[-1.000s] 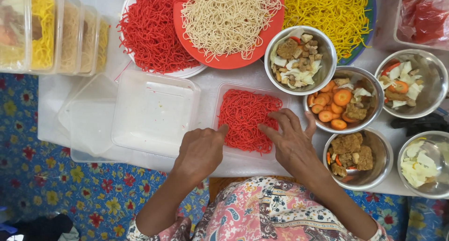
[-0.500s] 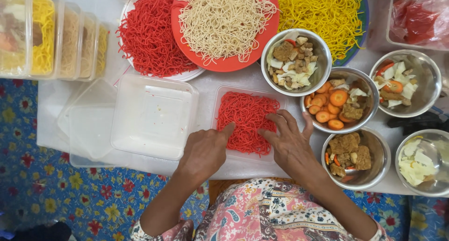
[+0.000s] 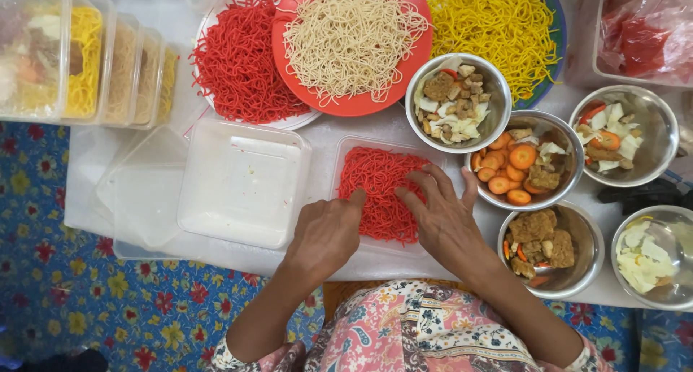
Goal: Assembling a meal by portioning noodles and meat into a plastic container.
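A clear rectangular container (image 3: 348, 146) in front of me holds a flat layer of red noodles (image 3: 377, 184). My left hand (image 3: 326, 235) rests at its near left edge, index finger touching the noodles. My right hand (image 3: 442, 217) lies with spread fingers on the right side of the noodles, pressing them down. Neither hand holds anything. An empty clear lid or container (image 3: 242, 183) lies just left of my left hand.
Plates of red noodles (image 3: 238, 58), pale noodles (image 3: 354, 36) and yellow noodles (image 3: 498, 25) stand at the back. Metal bowls with carrots (image 3: 521, 166), fried pieces (image 3: 548, 245), mixed bits (image 3: 455, 101) and vegetables (image 3: 619, 133) fill the right. Filled containers (image 3: 79, 54) are stacked at back left.
Both hands have stayed on the red noodles. The right fingers have shifted slightly over them, and the view has drifted a little.
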